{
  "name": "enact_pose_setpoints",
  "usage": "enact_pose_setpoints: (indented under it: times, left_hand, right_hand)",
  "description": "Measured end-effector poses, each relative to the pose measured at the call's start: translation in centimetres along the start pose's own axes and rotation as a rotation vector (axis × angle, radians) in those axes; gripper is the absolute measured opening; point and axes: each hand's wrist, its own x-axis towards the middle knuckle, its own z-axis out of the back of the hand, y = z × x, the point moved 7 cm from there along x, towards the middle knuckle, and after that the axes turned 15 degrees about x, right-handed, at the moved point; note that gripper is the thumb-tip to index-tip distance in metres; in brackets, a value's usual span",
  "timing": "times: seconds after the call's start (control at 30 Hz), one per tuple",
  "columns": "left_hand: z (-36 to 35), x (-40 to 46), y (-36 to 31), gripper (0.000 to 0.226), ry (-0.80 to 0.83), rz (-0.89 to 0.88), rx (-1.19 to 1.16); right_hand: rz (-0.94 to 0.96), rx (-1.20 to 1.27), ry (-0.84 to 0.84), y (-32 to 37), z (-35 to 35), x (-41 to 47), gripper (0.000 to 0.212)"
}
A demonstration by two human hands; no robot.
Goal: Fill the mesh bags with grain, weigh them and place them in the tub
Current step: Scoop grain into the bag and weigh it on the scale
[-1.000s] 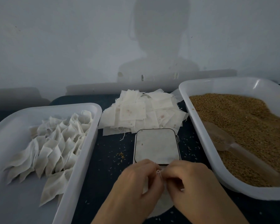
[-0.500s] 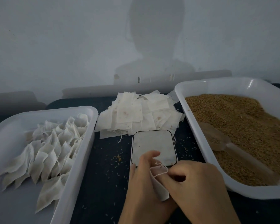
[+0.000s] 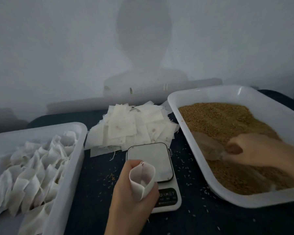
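- The left hand (image 3: 132, 192) is gripping an empty mesh bag (image 3: 141, 179), fingers curled round it so the mouth is gaping open toward the camera. It's hovering right over the near edge of the scale (image 3: 157, 175), covering part of it.
- The right hand (image 3: 255, 150) is reaching into the grain tub (image 3: 190, 133) on the right, fingers wrapped round the handle of a see-through scoop (image 3: 209, 146). The scoop bowl is lying on the grain (image 3: 227, 126), pointing left toward the tub wall. A bit blurry there, so I can't tell how much is in the scoop.
- The scale is sitting on the dark counter (image 3: 95, 192) between the two tubs, its plate bare; the display at the near end is too dim to read.
- Just behind the scale, a messy stack of flat empty bags (image 3: 132, 128) is lying on the counter, touching the scale's far edge.
- The tub on the left (image 3: 71, 167) is holding a bunch of filled bags (image 3: 36, 170), lying in overlapping rows.
- Loose grains (image 3: 111, 177) are lying scattered on the counter around the scale.
- A plain pale wall (image 3: 58, 48) is running behind it all, with the person's shadow falling on it.
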Motion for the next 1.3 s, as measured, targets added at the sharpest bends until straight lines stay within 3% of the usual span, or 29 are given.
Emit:
enact_pose_setpoints:
  times: [0.13,0.27,0.43,0.53,0.67,0.87,1.1,1.3]
  left_hand:
    - [-0.1,0.5,-0.3,0.038,0.012,-0.034,0.002]
    - [0.3,0.6,-0.6,0.038,0.03,-0.055,-0.032]
    - [0.8,0.8,0.5,0.034,0.017,-0.011,-0.057]
    - [0.3,1.2,0.4,0.042,0.022,-0.009,-0.05]
    - [-0.2,1.3,-0.1,0.045,0.051,-0.032,-0.044]
    - [0.2,1.3,0.4,0.037,0.039,-0.023,-0.062]
    - [0.0,2.7,0.5,0.038,0.031,-0.022,-0.031]
    - [-1.0,4.7,0.0,0.034,0.001,-0.064,-0.018]
  right_hand:
    - [0.009,-0.029,0.052,-0.4,-2.5,1.9,0.03]
    - [0.002,0.018,0.036,-1.1,0.0,1.4,0.016]
    - [-0.204,-0.125,-0.018,-5.9,8.3,0.8,0.024]
    - [-0.256,-0.185,0.025,-6.2,7.9,1.3,0.03]
    - [-0.154,0.109,0.061,-4.4,2.8,3.6,0.026]
    - [-0.081,0.313,-0.073,-2.1,-0.2,5.8,0.02]
    - [0.02,0.372,-0.244,-3.9,2.8,2.8,0.009]
    - [0.085,0.445,-0.399,-4.5,3.6,-1.1,0.033]
